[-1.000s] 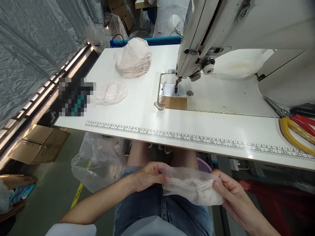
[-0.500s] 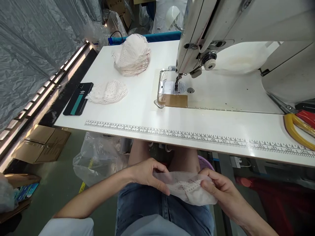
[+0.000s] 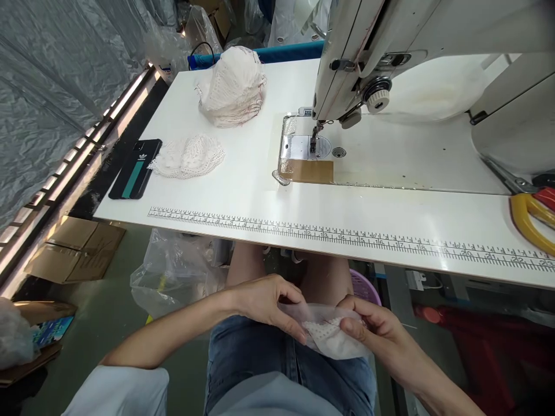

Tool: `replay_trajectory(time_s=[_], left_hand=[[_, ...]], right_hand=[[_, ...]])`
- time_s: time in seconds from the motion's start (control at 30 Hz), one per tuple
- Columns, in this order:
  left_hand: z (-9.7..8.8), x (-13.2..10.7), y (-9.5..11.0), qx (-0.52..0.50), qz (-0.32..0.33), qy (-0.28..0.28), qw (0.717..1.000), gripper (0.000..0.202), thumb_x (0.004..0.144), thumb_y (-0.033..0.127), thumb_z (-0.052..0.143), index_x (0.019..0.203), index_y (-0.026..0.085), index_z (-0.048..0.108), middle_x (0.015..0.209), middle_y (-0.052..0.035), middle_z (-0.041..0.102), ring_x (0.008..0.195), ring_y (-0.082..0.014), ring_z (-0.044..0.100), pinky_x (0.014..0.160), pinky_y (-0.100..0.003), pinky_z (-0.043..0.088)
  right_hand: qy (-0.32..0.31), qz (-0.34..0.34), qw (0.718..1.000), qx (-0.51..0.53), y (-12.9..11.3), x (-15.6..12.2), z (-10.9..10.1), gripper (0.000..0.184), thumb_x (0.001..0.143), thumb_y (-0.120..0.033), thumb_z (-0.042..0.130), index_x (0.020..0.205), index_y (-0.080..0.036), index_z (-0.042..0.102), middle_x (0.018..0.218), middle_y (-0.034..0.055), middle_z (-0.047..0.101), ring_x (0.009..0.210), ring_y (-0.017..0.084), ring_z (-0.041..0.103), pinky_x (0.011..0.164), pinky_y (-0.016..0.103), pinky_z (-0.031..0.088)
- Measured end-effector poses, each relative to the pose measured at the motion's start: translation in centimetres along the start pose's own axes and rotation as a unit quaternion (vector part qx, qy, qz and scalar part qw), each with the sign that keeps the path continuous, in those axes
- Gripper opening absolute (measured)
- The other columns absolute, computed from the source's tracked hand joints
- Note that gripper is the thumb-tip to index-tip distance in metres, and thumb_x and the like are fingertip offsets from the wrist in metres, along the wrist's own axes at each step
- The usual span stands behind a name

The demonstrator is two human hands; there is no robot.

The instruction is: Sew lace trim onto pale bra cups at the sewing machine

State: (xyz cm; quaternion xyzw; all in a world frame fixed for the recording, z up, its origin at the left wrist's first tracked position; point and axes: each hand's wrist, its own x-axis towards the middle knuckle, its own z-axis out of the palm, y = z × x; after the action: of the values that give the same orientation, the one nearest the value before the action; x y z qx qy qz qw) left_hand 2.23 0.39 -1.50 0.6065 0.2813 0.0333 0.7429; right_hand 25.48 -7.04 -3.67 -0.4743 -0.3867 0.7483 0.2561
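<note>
Above my lap, a white lace piece (image 3: 332, 335) with a sheer layer is stretched between my two hands. My left hand (image 3: 273, 306) grips its left end between thumb and fingers. At the right end, my right hand (image 3: 373, 329) pinches the fabric, thumb on top. On the white table (image 3: 243, 199) beyond, a stack of white lace pieces (image 3: 236, 86) stands at the back left. A single flat lace piece (image 3: 191, 157) lies nearer, touching a black phone (image 3: 135, 170) with a green stripe.
The sewing machine (image 3: 355, 75) stands at the right of the table, its needle over the metal plate. Yellow-handled scissors (image 3: 526, 216) lie at the right edge. Below are a purple basket (image 3: 365, 287), a clear plastic bag (image 3: 173, 277) and a cardboard box (image 3: 76, 251).
My hands have come slightly closer together, the right one moving left and the left one right, so the lace piece is bunched more. The view has shifted slightly.
</note>
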Motion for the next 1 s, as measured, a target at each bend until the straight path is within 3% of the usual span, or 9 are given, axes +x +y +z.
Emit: replay_trajectory(time_s=[0.13,0.23,0.47,0.73,1.0], left_hand=[[0.3,0.2,0.3,-0.02,-0.01,0.028,0.999,0.029,0.066,0.039,0.077,0.085,0.016,0.074,0.077,0.0007,0.059,0.071,-0.0104,0.053,0.063,-0.019,0.038],[0.5,0.4,0.3,-0.04,-0.014,0.045,0.998,0.024,0.069,0.033,0.077,0.084,0.016,0.075,0.071,0.002,0.055,0.065,-0.0083,0.049,0.06,-0.019,0.037],[0.2,0.1,-0.1,-0.031,-0.018,0.027,0.999,0.017,0.068,0.03,0.077,0.08,0.017,0.075,0.07,0.0021,0.054,0.065,-0.0082,0.05,0.061,-0.019,0.036],[1.1,0.7,0.0,-0.013,-0.027,0.041,0.999,0.03,0.061,0.035,0.081,0.083,0.015,0.073,0.074,0.0017,0.058,0.07,-0.0104,0.05,0.061,-0.019,0.034],[1.5,1.0,0.0,-0.05,-0.029,0.091,0.994,0.018,0.068,0.031,0.076,0.077,0.015,0.074,0.072,0.0011,0.057,0.068,-0.0096,0.051,0.061,-0.02,0.036]], right_hand=[[-0.006,-0.002,1.0,-0.005,-0.2,0.1,0.1,0.028,0.084,-0.046,0.062,0.078,-0.019,0.064,0.065,-0.0011,0.055,0.059,0.012,0.048,0.054,0.022,0.035],[0.008,-0.008,1.0,-0.016,-0.4,-0.1,0.0,0.028,0.082,-0.046,0.063,0.078,-0.019,0.065,0.066,-0.0004,0.057,0.06,0.012,0.049,0.055,0.023,0.037],[-0.026,-0.046,0.998,-0.022,-1.4,0.2,0.6,0.025,0.083,-0.044,0.061,0.077,-0.02,0.067,0.092,0.0052,0.063,0.08,0.019,0.056,0.068,0.028,0.044],[-0.041,-0.058,0.995,-0.064,-2.0,0.6,1.0,0.026,0.085,-0.044,0.059,0.076,-0.021,0.067,0.093,0.0047,0.059,0.083,0.019,0.056,0.07,0.028,0.044],[-0.055,-0.069,0.992,-0.09,-2.1,0.7,1.1,0.025,0.089,-0.042,0.054,0.085,-0.021,0.065,0.086,0.0034,0.057,0.077,0.017,0.052,0.067,0.027,0.042]])
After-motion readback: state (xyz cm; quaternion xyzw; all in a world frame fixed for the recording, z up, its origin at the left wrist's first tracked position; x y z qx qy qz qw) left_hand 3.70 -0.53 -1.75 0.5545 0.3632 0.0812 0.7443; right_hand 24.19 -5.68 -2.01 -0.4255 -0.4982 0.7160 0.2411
